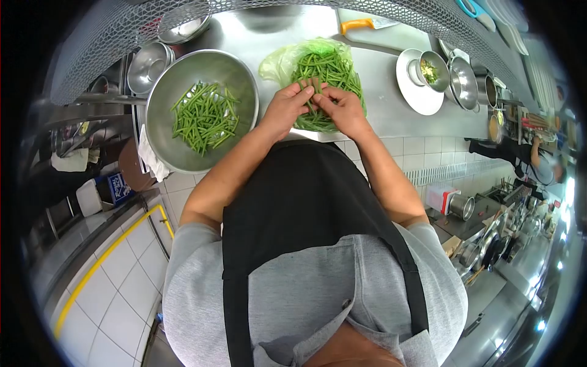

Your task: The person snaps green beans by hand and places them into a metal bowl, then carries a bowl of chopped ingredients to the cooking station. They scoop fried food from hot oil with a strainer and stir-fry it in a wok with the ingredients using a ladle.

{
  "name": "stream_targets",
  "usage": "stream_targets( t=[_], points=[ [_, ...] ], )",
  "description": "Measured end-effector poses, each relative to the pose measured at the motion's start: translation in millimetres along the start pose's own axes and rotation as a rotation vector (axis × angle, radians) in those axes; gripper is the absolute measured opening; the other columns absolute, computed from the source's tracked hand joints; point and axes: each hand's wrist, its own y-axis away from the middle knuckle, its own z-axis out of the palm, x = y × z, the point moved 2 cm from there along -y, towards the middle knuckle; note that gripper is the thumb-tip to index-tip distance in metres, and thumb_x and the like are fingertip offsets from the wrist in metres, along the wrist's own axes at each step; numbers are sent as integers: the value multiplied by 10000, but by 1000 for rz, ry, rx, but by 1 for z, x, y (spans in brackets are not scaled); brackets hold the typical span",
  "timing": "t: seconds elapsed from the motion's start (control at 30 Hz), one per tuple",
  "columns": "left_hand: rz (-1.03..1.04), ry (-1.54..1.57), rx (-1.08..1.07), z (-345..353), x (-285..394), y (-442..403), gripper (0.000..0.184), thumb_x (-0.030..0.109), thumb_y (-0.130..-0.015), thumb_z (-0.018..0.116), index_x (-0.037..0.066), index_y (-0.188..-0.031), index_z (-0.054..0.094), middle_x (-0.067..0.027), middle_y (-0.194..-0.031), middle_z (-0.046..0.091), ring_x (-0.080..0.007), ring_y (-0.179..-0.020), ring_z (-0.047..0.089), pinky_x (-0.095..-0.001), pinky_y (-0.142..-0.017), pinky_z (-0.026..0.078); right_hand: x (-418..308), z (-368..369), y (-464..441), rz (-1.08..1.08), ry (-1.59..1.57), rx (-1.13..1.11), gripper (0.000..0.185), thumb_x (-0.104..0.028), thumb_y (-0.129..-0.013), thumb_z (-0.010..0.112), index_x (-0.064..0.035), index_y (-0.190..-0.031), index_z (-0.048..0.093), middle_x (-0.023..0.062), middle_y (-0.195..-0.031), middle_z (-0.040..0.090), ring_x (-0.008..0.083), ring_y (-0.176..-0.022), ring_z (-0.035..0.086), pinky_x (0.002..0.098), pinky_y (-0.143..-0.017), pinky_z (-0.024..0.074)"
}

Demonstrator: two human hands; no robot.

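Note:
Both hands meet over a pile of long green beans (pixel 330 68) that lies in an opened, pale green plastic bag (pixel 278 66). My left hand (pixel 288 105) is closed, its thumb and fingers pinching green beans near the tips. Close beside it, my right hand (pixel 343 109) is also closed, thumb and fingertips pressed on the same beans. Exactly how many beans are between the fingers is hidden. To the left stands a large steel bowl (pixel 239 76) with shorter pieces of green bean (pixel 205 119) in its bottom.
At the back, a knife with an orange handle (pixel 357 25) lies on a white cutting board (pixel 397 37). On the right are a white plate (pixel 406 92), a small bowl of chopped food (pixel 430 71) and steel bowls (pixel 463 82). Another person (pixel 526 159) stands far right.

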Motion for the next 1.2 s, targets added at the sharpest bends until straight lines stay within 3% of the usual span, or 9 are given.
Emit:
stream_targets(
  t=[0.1,0.23,0.43,0.63,0.73,0.83,1.07,1.17,1.2],
  points=[
    [-39,-48,-35,-3,-4,0,380,270,-1110,525,63,-1421,590,-62,-1401,637,-139,-1232,589,-341,-1030,460,-4,3,6,70,-201,9,200,-169,-1047,650,4,-1004,742,-6,-892,706,73,-746,601,237,-690,499],
    [-174,-52,-82,2,1,5,393,263,-1110,521,34,-1422,590,-51,-1400,625,-142,-1242,571,-366,-1075,441,-1,13,5,73,-186,-70,216,-193,-1040,651,-5,-985,742,1,-816,702,76,-676,588,248,-617,505],
    [67,-71,-77,-8,-9,-5,425,262,-1101,531,-51,-1382,594,-96,-1400,646,-189,-1254,574,-386,-1117,418,4,14,6,155,-92,-110,287,-272,-1017,682,-5,-938,751,-1,-745,655,88,-652,578,282,-617,508],
    [36,22,-146,-6,-1,-2,368,230,-1098,533,-70,-1292,622,-181,-1347,669,-222,-1209,618,-382,-1116,429,-8,0,10,96,144,-152,261,-266,-996,699,-16,-1006,774,24,-706,646,93,-689,588,278,-670,507],
    [72,12,-54,-10,9,-2,304,203,-1100,512,-51,-1178,662,-147,-1259,717,-196,-1111,664,-336,-1010,507,-28,-18,12,-60,137,55,230,-203,-985,709,-11,-1100,763,31,-818,683,93,-752,599,267,-724,516],
    [9,-77,-36,-16,14,5,294,225,-1097,531,-33,-1111,671,-73,-996,699,-144,-848,626,-286,-803,505,-50,-31,15,-131,101,209,232,-112,-976,707,-12,-1184,737,48,-997,727,104,-898,640,272,-789,532],
    [-46,-227,-82,-11,8,14,299,260,-1072,574,-16,-1103,683,35,-789,547,-62,-665,432,-231,-613,360,-59,-24,13,-349,519,62,126,-88,-947,699,-12,-1043,730,137,-872,723,218,-749,683,340,-698,535],
    [-80,-242,-50,-11,8,19,297,273,-1066,584,-1,-1093,695,52,-767,529,-48,-643,411,-219,-585,332,-56,-20,19,-316,459,54,75,-90,-901,683,-23,-925,706,171,-839,704,361,-743,683,426,-677,538],
    [-85,-234,-48,-11,7,20,300,276,-1062,593,-3,-1105,695,57,-758,520,-40,-621,386,-212,-566,307,-52,-19,19,-289,463,53,73,-87,-902,682,-24,-932,705,163,-828,702,338,-726,681,412,-672,536]
  ],
)
